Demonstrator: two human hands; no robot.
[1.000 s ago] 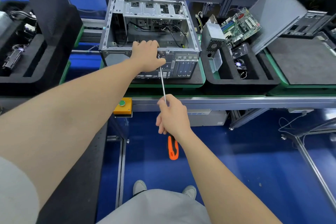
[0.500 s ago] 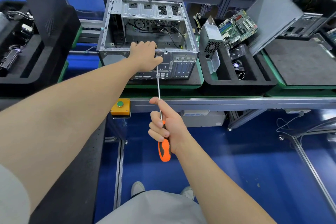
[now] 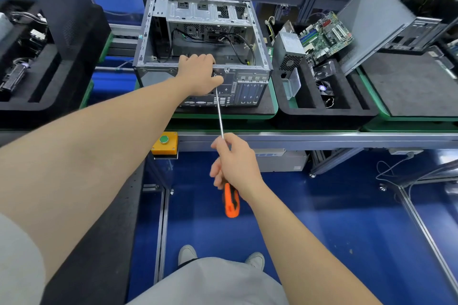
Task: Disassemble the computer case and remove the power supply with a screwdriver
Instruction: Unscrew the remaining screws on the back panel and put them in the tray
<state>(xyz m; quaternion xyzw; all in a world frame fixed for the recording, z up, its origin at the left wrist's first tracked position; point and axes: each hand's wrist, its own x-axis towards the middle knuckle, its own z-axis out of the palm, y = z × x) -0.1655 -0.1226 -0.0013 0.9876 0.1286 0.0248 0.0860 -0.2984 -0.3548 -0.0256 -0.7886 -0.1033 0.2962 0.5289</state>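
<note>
1. The computer case (image 3: 250, 89) stands open on a black foam pad (image 3: 261, 108), with its rear panel turned toward the person. The left hand (image 3: 198, 74) is hooked over the upper rear edge, the fingers curled inside and the thumb laid on the panel.
2. The screwdriver (image 3: 219, 111) is clamped in the right hand (image 3: 235, 163) where the orange handle meets the long shaft. Its tip is set on the rear panel, touching or just beside the left thumb. If the tip slips, that thumb is likely to be jabbed.
3. The shaft is held from low down and at a slant, so the tip may not be seated squarely. The screw head could be stripped if force is applied off-axis.
4. The screw itself is hidden by the thumb. Once freed, it could be dropped into the case or onto the blue floor below.
5. A grey vented power supply (image 3: 288, 51) is seen in the foam tray (image 3: 322, 112) to the right, beside a motherboard (image 3: 324, 34). Whether another unit is mounted behind the left hand cannot be told. If one is, the loose black cables (image 3: 238, 44) inside could be snagged as it is lifted out.
6. The case could be pushed back along the pad if the driving pressure is not countered by the left hand.
</note>
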